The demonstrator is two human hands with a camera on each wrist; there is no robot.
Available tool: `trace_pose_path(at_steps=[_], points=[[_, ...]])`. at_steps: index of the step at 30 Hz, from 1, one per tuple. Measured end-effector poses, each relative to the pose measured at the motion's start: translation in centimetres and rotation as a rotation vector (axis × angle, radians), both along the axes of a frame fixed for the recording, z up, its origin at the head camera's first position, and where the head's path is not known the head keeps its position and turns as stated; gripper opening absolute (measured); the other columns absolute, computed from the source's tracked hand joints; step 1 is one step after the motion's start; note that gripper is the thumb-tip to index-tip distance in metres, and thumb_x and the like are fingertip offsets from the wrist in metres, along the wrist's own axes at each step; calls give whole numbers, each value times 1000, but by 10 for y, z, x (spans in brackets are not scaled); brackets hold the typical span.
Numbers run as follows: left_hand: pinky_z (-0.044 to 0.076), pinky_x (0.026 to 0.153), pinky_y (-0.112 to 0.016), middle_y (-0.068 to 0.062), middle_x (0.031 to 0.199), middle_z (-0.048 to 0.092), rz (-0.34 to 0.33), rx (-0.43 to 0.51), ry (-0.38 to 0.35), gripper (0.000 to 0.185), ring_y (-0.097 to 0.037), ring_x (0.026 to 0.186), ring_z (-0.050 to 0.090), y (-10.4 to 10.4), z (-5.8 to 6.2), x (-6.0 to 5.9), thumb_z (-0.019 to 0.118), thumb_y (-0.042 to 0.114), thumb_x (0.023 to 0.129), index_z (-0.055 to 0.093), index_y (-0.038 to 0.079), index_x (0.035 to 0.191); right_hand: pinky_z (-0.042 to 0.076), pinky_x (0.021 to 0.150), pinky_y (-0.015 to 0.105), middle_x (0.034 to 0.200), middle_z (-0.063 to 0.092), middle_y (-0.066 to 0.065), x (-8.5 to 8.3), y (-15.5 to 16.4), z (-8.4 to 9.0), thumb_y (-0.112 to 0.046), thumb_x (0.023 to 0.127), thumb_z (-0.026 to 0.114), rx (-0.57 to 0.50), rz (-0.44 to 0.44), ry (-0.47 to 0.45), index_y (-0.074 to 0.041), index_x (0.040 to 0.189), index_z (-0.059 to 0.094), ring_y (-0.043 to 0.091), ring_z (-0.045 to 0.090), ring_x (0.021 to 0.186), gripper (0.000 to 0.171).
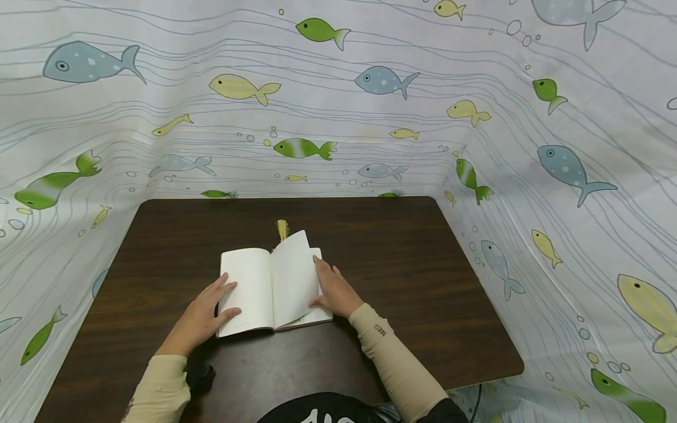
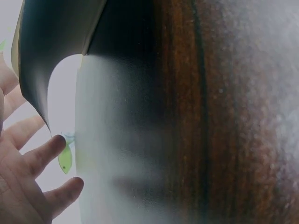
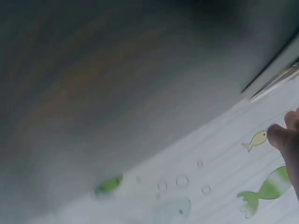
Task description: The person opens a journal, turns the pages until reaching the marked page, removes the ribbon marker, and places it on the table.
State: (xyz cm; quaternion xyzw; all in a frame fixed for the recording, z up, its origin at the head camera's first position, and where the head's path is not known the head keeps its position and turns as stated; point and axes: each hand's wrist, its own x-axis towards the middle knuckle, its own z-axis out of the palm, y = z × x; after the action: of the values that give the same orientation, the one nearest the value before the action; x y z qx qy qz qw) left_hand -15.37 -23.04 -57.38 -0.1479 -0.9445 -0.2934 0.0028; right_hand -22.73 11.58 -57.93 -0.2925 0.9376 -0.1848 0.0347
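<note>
An open notebook [image 1: 247, 288] with blank-looking pale pages lies on the dark wooden table. One leaf [image 1: 293, 279] on its right half stands raised and tilted, the pages below showing at its right and lower edges. My left hand [image 1: 203, 311] rests on the left page's outer edge, thumb and fingertips over the paper. In the left wrist view, the dark cover [image 2: 60, 42] overlaps some of the left hand's spread fingers. At the right edge, my right hand [image 1: 335, 291] has its thumb against the raised leaf and its fingers extended along the notebook's side.
A yellow tassel [image 1: 282, 229] sticks out beyond the notebook's top edge. The brown table [image 1: 402, 282] has rounded corners. Fish-patterned white fabric [image 1: 338, 117] surrounds it at the back and sides. A dark object [image 1: 201, 379] is beside the left wrist.
</note>
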Motion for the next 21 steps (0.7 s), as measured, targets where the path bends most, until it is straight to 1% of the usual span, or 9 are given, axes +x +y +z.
trace_pose_path(at_steps=[1, 3, 6, 7, 10, 12, 15, 18, 21], points=[[31, 106, -72, -25, 161, 31, -2, 0, 5, 72, -52, 142, 33, 0, 0, 0, 72, 44, 94, 50, 2, 147, 26, 120, 49, 166, 23, 17, 0, 0, 1, -36, 83, 84, -43, 18, -22, 1, 161, 8, 25, 28, 152, 115], [31, 106, -72, -25, 161, 32, -4, 2, 9, 71, -52, 141, 33, 0, 0, 0, 72, 44, 94, 50, 2, 147, 26, 121, 44, 166, 21, 18, -1, 0, 4, -30, 87, 82, -152, 60, -105, 1, 161, 3, 24, 27, 152, 113], [31, 106, -71, -25, 160, 32, -7, 5, 21, 69, -52, 141, 33, 0, -1, -1, 71, 42, 94, 51, 2, 147, 27, 120, 36, 167, 20, 13, 1, 0, 11, -24, 93, 76, -349, 114, -305, -6, 163, 3, 18, 25, 152, 103], [31, 106, -71, -25, 160, 32, -7, 5, 25, 69, -52, 141, 33, -1, -1, -1, 71, 41, 94, 51, 1, 147, 28, 120, 34, 168, 19, 11, 3, 0, 14, -23, 96, 73, -406, 126, -372, -8, 164, 4, 17, 24, 152, 98], [32, 106, -70, -25, 160, 32, -7, 5, 30, 68, -52, 141, 34, -1, 0, -1, 71, 40, 95, 51, 1, 147, 28, 119, 34, 169, 16, 5, 6, -2, 22, -33, 101, 65, -486, 148, -508, -13, 164, 11, 17, 22, 152, 85], [33, 106, -70, -25, 160, 32, -8, 6, 31, 68, -53, 140, 35, -1, 1, -1, 71, 40, 95, 51, 1, 146, 28, 119, 36, 170, 15, 6, 8, -5, 24, -42, 102, 61, -512, 162, -554, -12, 164, 14, 21, 21, 153, 83], [33, 106, -71, -26, 160, 32, -6, 10, 33, 67, -53, 140, 35, -1, 1, -1, 72, 39, 95, 51, 1, 146, 27, 120, 38, 170, 15, 7, 10, -11, 23, -52, 102, 56, -536, 187, -589, -10, 164, 16, 23, 18, 154, 85], [32, 107, -70, -26, 160, 32, -5, 14, 37, 67, -53, 140, 35, -1, 0, -1, 72, 38, 95, 52, 0, 146, 29, 119, 35, 170, 15, 5, 11, -19, 21, -51, 102, 55, -577, 237, -627, -13, 164, 15, 21, 17, 154, 83], [32, 107, -70, -27, 160, 32, -4, 16, 38, 66, -53, 140, 34, 0, -1, -1, 72, 37, 95, 52, 0, 145, 37, 114, 32, 170, 11, 2, 13, -27, 20, -48, 101, 59, -607, 293, -675, -17, 165, 12, 19, 13, 155, 85]])
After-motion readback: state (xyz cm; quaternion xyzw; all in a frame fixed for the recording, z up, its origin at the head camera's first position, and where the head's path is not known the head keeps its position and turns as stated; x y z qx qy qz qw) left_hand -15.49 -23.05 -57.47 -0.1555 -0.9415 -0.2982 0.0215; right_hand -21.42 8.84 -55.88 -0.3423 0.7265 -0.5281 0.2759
